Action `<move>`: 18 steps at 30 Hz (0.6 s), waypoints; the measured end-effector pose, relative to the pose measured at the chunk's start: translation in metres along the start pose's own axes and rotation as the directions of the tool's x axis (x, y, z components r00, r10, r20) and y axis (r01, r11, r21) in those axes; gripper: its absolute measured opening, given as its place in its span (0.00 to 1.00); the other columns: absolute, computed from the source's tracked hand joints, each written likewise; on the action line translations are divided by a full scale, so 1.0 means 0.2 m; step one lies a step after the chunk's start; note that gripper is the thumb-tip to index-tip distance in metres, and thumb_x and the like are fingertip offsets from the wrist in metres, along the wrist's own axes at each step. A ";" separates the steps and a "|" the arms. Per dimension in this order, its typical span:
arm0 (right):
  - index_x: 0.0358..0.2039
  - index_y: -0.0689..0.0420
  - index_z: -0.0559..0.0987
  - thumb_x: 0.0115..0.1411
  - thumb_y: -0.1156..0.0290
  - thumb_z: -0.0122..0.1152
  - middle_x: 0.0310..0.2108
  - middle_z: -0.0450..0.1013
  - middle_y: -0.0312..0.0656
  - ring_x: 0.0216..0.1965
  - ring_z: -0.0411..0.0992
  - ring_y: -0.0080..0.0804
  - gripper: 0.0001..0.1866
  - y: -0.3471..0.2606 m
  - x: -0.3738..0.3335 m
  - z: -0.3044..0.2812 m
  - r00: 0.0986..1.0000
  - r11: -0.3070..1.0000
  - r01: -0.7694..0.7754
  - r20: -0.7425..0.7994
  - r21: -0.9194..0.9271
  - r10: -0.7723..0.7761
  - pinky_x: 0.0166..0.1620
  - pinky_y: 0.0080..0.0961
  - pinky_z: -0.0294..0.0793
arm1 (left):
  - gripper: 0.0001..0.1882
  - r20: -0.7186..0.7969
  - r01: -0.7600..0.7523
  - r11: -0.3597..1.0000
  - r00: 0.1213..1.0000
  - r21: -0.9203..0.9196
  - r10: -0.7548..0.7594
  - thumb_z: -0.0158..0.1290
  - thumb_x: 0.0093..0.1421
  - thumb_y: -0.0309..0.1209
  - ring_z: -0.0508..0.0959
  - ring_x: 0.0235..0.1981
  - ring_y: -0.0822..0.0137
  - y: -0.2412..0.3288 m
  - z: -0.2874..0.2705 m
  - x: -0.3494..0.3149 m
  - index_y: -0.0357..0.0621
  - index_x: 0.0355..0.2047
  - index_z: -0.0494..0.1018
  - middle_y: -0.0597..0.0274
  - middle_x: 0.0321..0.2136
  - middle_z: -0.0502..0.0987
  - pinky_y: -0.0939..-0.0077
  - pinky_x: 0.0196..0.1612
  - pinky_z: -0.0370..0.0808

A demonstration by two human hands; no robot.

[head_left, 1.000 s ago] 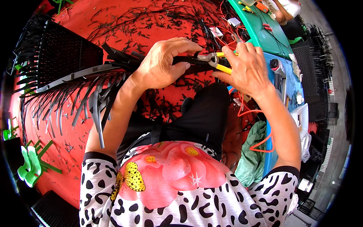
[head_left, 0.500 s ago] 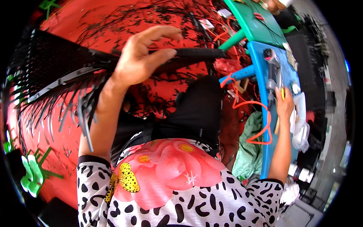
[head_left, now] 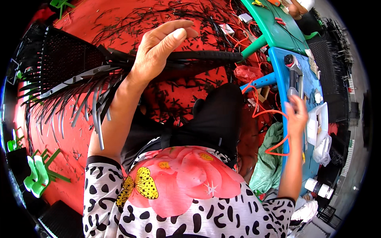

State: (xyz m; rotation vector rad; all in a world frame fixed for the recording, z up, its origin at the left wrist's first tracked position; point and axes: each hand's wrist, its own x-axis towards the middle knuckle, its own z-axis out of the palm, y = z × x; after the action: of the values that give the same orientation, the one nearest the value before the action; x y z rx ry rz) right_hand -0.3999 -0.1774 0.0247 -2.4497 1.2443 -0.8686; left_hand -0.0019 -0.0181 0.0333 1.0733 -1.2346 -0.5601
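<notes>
My left hand (head_left: 156, 49) is raised over a black woven piece (head_left: 71, 65) with loose strips hanging from its edge. Its thumb and fingers are stretched out, and I see nothing in them. Just below that hand a dark wrapped bar (head_left: 206, 56) runs off to the right. On the right, my right hand (head_left: 297, 115) is over a blue table (head_left: 279, 65), slightly blurred, its fingers apart. Its fingertips are close to the lower end of a grey and black hand tool (head_left: 293, 73) lying there. Whether they touch the tool I cannot tell.
An orange hose (head_left: 268, 112) loops beside the blue table's edge. Behind it stands a green table (head_left: 274, 23) with red-handled pliers (head_left: 280, 21) and another person's hand (head_left: 295, 10). Black strip scraps litter the red floor (head_left: 131, 18). A white tray (head_left: 317, 123) is right of my right hand.
My right hand has drawn back toward me a little, and its fingers have loosened near the tool's end. My left hand stays over the bar. The whole view has shifted slightly.
</notes>
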 end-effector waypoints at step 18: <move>0.30 0.57 0.72 0.42 0.85 0.57 0.27 0.69 0.40 0.31 0.70 0.39 0.13 -0.96 0.29 0.76 0.840 0.685 0.455 -0.019 0.569 -0.542 0.35 0.31 0.71 | 0.21 0.039 -0.655 0.670 0.724 0.349 0.688 0.50 0.58 0.29 0.75 0.44 0.47 0.15 0.08 -0.02 0.24 0.47 0.67 0.43 0.43 0.74 0.60 0.48 0.71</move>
State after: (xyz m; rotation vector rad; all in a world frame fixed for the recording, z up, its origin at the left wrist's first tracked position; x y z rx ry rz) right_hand -0.1566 -0.1137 0.0180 -2.3029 0.1744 -0.9725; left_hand -0.0231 -0.0079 0.0578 0.8124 -1.5607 0.2986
